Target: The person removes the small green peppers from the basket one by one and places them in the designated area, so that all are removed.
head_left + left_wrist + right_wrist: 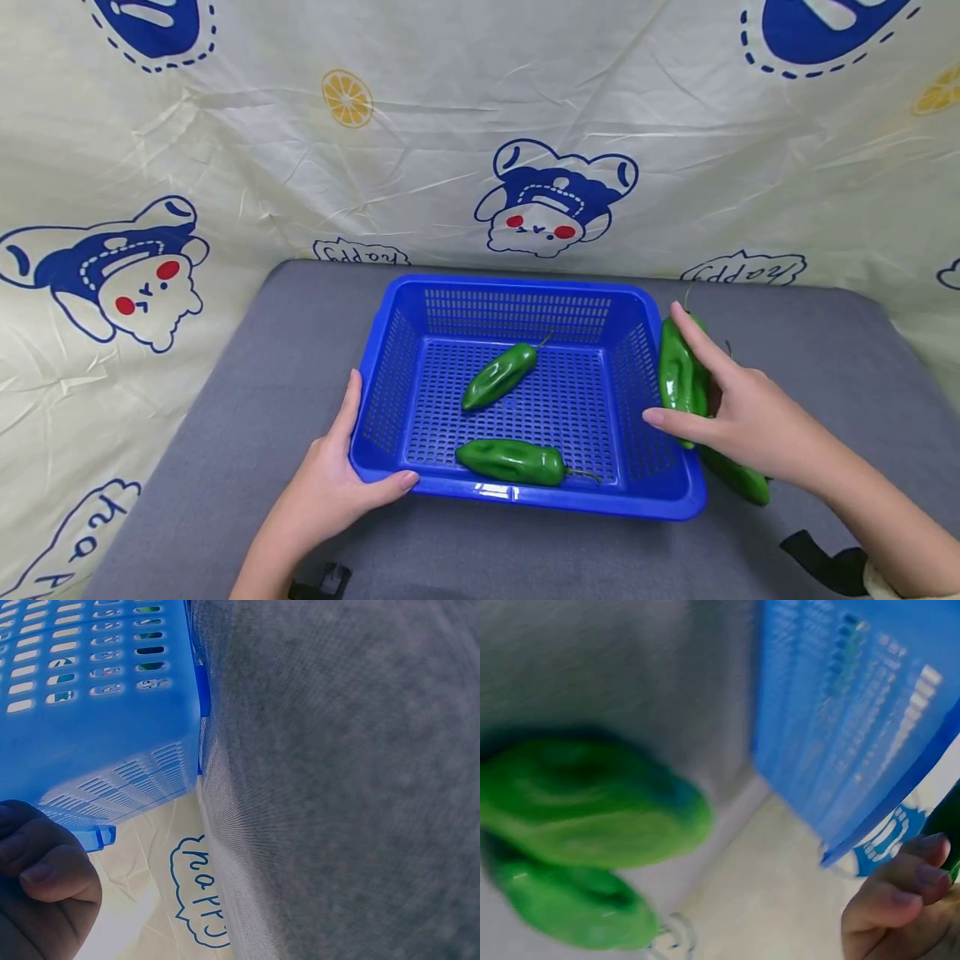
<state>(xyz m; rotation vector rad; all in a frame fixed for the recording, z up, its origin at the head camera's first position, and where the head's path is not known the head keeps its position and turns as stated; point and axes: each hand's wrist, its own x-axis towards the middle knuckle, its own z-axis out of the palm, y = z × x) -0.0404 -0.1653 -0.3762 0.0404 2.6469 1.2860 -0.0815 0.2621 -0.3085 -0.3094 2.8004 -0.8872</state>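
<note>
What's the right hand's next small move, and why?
Probably shift the right hand inward and lower its green pepper into the blue basket: the pepper is at the basket's right rim, the left hand holds the opposite side, and there's room inside.

Basket (480,493): on table (840,375). Cloth (420,183): behind table.
Pepper one (499,378): in basket, near middle of floor.
Pepper two (512,462): in basket, before pepper one, along front wall.
Pepper three (679,375): in right hand (750,421), at basket's right rim.
Peppers four (592,806) and five (577,906): right of basket, side by side.
Left hand (326,483): at basket's front-left corner.
</note>
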